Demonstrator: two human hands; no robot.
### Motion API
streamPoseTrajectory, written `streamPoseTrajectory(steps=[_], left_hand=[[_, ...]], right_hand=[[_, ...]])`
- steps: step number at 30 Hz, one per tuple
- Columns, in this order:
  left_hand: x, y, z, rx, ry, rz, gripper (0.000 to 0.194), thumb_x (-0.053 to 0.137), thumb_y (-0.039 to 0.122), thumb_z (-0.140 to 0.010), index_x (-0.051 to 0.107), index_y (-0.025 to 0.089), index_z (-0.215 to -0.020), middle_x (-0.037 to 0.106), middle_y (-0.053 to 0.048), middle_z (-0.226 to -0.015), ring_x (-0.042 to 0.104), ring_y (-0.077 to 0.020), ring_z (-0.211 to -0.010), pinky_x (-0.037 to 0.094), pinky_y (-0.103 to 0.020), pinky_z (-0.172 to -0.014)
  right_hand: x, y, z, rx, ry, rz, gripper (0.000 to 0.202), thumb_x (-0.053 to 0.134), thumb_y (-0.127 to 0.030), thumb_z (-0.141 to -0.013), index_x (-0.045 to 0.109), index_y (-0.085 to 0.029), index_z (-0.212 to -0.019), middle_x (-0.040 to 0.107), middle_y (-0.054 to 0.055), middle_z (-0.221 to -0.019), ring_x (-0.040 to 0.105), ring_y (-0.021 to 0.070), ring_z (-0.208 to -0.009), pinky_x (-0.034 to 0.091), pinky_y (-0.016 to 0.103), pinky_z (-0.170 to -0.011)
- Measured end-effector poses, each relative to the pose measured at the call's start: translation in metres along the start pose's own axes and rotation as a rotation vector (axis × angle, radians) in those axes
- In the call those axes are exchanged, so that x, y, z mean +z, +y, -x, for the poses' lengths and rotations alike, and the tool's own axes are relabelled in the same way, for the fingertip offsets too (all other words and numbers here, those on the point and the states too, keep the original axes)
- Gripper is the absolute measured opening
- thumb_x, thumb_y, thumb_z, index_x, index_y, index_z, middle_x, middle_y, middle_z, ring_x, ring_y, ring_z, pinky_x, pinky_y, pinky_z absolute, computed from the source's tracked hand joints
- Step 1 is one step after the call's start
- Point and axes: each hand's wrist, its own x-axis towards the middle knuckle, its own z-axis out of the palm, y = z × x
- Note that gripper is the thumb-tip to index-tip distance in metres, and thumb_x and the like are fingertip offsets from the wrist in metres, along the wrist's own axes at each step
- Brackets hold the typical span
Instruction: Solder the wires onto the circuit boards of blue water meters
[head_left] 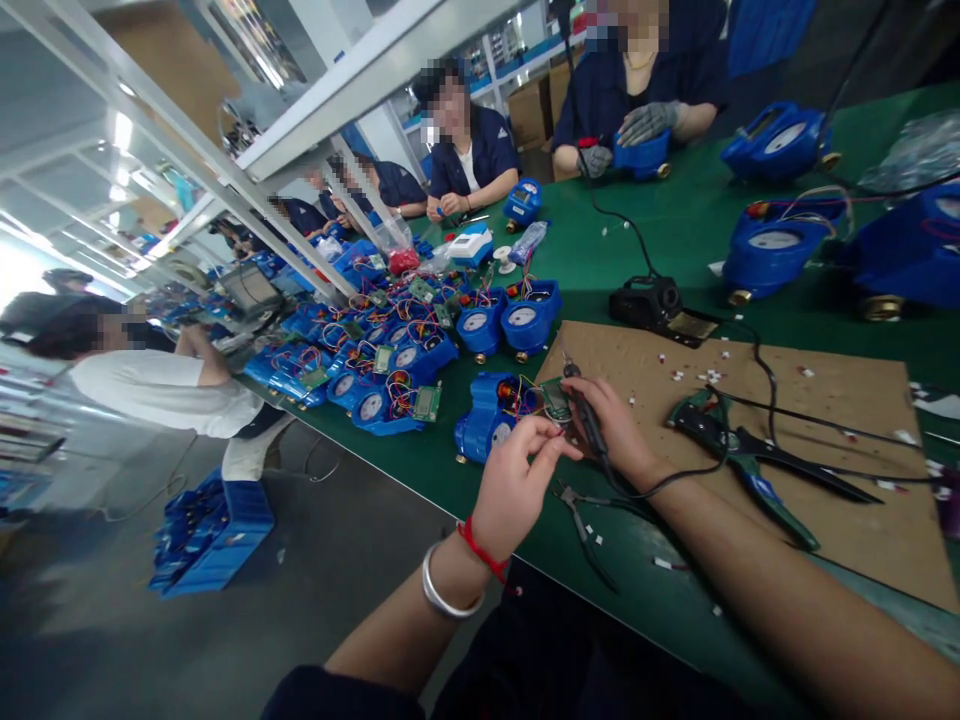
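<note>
My right hand (pixel 616 428) grips a soldering iron (pixel 590 418) like a pen, its tip pointing up and away from me. Beside it a green circuit board (pixel 553 398) sits tilted, joined by coloured wires to a blue meter (pixel 480 408). My left hand (pixel 517 478) is just below the board, thumb and fingertips pinched together. Whatever small thing is between those fingertips is too small to name. Diagonal cutters (pixel 579 528) lie open on the green table between my forearms.
A cardboard sheet (pixel 840 400) carries wire strippers (pixel 739 450) and scattered small white connectors. The iron's stand (pixel 654 306) is behind it, with black cable trailing across. Several wired blue meters (pixel 401 350) crowd the left. Co-workers sit opposite; one person's gloved hand (pixel 649 122) rests on a meter.
</note>
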Motion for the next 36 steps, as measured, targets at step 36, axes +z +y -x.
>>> streamPoseTrajectory(steps=[36], left_hand=[[0.005, -0.067, -0.022, 0.094, 0.105, -0.091, 0.019, 0.044, 0.014, -0.089, 0.062, 0.019, -0.09, 0.059, -0.003, -0.085, 0.056, -0.0135, -0.072, 0.045, -0.028, -0.072]], right_hand=[[0.001, 0.002, -0.001, 0.051, -0.018, 0.023, 0.05, 0.049, -0.011, -0.081, 0.046, -0.029, -0.127, 0.052, 0.007, -0.119, 0.053, 0.0242, -0.109, 0.046, 0.041, -0.093]])
